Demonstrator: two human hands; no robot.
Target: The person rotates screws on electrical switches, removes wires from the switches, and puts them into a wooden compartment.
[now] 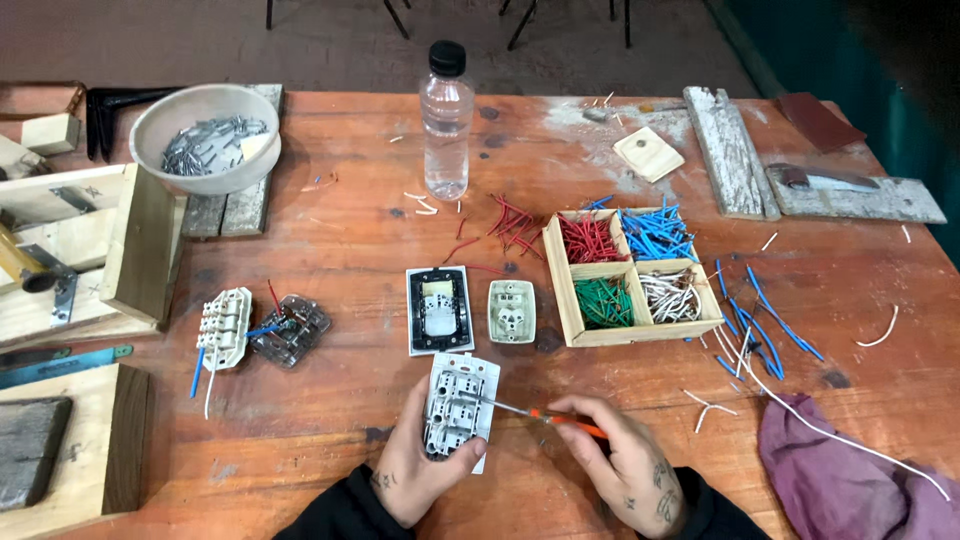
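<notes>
On the near edge of the wooden table: both hands are working close together, just in front of the person.
Left hand: the left hand is curled round a white switch module, thumb on its lower right corner, fingers behind it, holding it tilted with its back side up.
Right hand: the right hand has its fingers pinched narrowly on the orange handle of a small screwdriver.
Screwdriver tip: its thin metal shaft reaches left and touches the module about midway up.
Just beyond the module: a black-framed switch plate lies flat, and a pale socket insert lies just beside it on the right.
Right of those: a wooden tray with four compartments holds red, blue, green and white wire pieces, one colour per compartment.
Left side: another white terminal part with blue wires lies against a dark clear part.
Far side: a clear plastic bottle with a black cap stands upright; a pale bowl of small metal pieces sits at the far left.
Near right corner: a purple cloth is bunched up, with a long white wire lying across it.
</notes>
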